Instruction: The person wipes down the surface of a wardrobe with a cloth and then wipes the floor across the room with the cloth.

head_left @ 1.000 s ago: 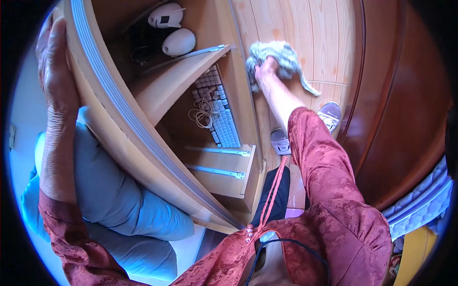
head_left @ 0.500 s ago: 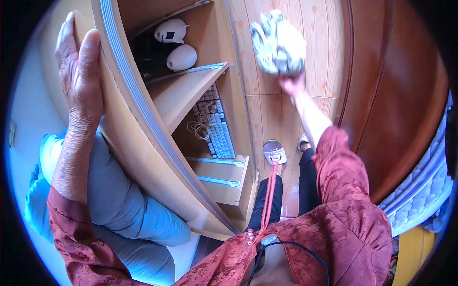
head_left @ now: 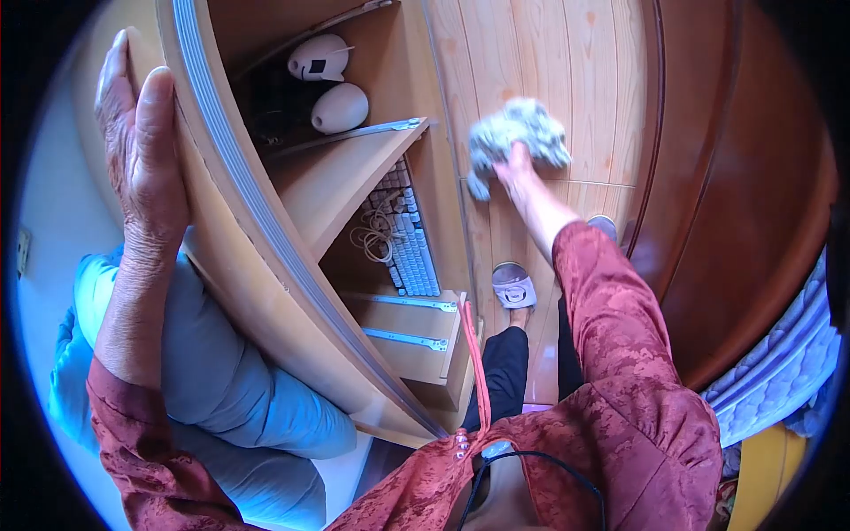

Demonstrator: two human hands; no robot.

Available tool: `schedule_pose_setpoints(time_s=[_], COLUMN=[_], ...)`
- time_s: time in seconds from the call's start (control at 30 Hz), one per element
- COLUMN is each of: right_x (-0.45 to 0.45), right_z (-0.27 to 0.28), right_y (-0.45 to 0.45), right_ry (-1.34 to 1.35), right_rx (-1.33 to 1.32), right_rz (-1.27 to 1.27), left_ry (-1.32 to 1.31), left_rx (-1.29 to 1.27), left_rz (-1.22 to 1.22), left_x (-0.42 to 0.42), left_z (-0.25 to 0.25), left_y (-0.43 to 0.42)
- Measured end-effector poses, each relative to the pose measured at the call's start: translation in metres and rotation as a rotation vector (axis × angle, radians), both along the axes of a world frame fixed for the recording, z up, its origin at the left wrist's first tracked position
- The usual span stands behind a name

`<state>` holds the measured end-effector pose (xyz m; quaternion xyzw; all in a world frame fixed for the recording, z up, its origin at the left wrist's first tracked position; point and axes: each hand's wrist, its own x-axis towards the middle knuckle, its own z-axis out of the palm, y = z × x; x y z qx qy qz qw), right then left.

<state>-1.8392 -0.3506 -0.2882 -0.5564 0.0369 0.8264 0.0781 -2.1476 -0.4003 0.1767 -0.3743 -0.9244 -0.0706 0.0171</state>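
We recorded both hands at work beside an open wooden cabinet [head_left: 336,190]. The left hand [head_left: 146,150] was open, its fingers extended, and rested against the cabinet's pale top board [head_left: 212,212]; we saw nothing gripped in it. The right hand [head_left: 515,164] reached forward and gripped a crumpled, pale grey-green cloth [head_left: 522,128], its fingers partly hidden by the folds. The cloth was at the wooden floor [head_left: 584,88], between the cabinet and a glossy red-brown panel [head_left: 753,177]; blur softened its outline, so we could not tell how much of it touched the boards. A slipper [head_left: 513,288] stood on the floor, nearer the body than the cloth. Inside the cabinet we noted two white rounded objects [head_left: 340,108] in the far compartment and, in the next one, a keyboard [head_left: 414,252] with a coiled cable [head_left: 376,234]. Metal rails [head_left: 405,339] lay on the nearer wooden section. Blue-grey cushions [head_left: 257,398] sat beside the left forearm.
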Motion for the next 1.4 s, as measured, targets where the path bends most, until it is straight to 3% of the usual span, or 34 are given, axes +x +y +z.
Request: schedule_pose_setpoints(time_s=[0.03, 0.07, 0.13, 0.2, 0.37, 0.43, 0.5, 0.57, 0.67, 0.7, 0.83, 0.97, 1.0, 1.03, 1.13, 1.17, 1.2, 1.27, 1.33, 1.4], right_x=[-0.038, -0.068, -0.128, -0.152, -0.083, -0.026, 0.038, 0.104, 0.176, 0.193, 0.182, 0.042, 0.022, -0.004, -0.071, -0.093, -0.113, -0.150, -0.153, -0.140], right_z=[0.021, 0.007, -0.025, 0.055, 0.131, 0.123, 0.116, 0.099, 0.068, 0.053, -0.025, 0.035, 0.016, 0.013, 0.023, 0.023, 0.013, 0.096, 0.116, 0.140], right_y=[0.024, 0.045, 0.089, 0.136, 0.174, 0.167, 0.155, 0.139, 0.119, 0.118, 0.143, 0.200, 0.214, 0.228, 0.288, 0.306, 0.318, 0.321, 0.324, 0.319], right_ry=[0.125, 0.272, 0.254, 0.132, 0.131, 0.110, -0.097, -0.034, -0.470, -0.592, -0.745, -0.753, -0.868, -0.740, -0.014, -0.158, 0.020, 0.068, 0.203, 0.126], right_rx=[0.094, 0.266, 0.453, 0.321, 0.264, 0.214, 0.172, 0.274, 0.390, 0.308, 0.332, 0.483, 0.568, 0.651, 0.728, 0.738, 0.763, 0.614, 0.593, 0.575], right_rz=[0.046, 0.069, -0.002, -0.027, 0.050, -0.074, -0.183, -0.212, -0.206, -0.159, -0.057, 0.011, 0.207, 0.159, 0.228, 0.356, 0.298, 0.267, 0.263, 0.268], left_ry=[0.002, 0.001, -0.003, 0.001, 0.049, 0.062, 0.072, 0.064, 0.046, 0.037, 0.019, 0.010, 0.005, -0.002, -0.011, -0.033, -0.027, 0.002, 0.013, 0.030], left_rx=[-0.003, -0.004, -0.010, -0.016, -0.039, -0.049, -0.054, -0.066, -0.072, -0.073, -0.080, -0.087, -0.089, -0.089, -0.082, -0.069, -0.077, -0.083, -0.068, -0.094], left_rz=[-0.012, -0.027, -0.041, -0.037, 0.003, -0.008, -0.014, -0.016, -0.038, -0.049, -0.071, -0.052, -0.045, -0.038, -0.048, -0.029, -0.037, -0.050, -0.020, 0.003], left_x=[-0.001, -0.003, -0.004, -0.006, -0.002, -0.003, -0.006, -0.004, -0.004, -0.005, -0.006, -0.006, -0.005, -0.005, -0.003, -0.002, -0.002, -0.003, 0.000, 0.001], left_z=[0.001, 0.003, 0.001, 0.000, -0.003, -0.003, -0.003, -0.001, 0.000, 0.000, 0.002, 0.002, 0.002, 0.002, 0.004, 0.006, 0.006, 0.009, 0.011, 0.012], left_y=[0.000, 0.001, 0.001, -0.003, 0.000, 0.001, 0.000, 0.002, 0.000, -0.001, 0.000, -0.001, 0.000, 0.000, 0.003, 0.005, 0.006, 0.007, 0.010, 0.008])
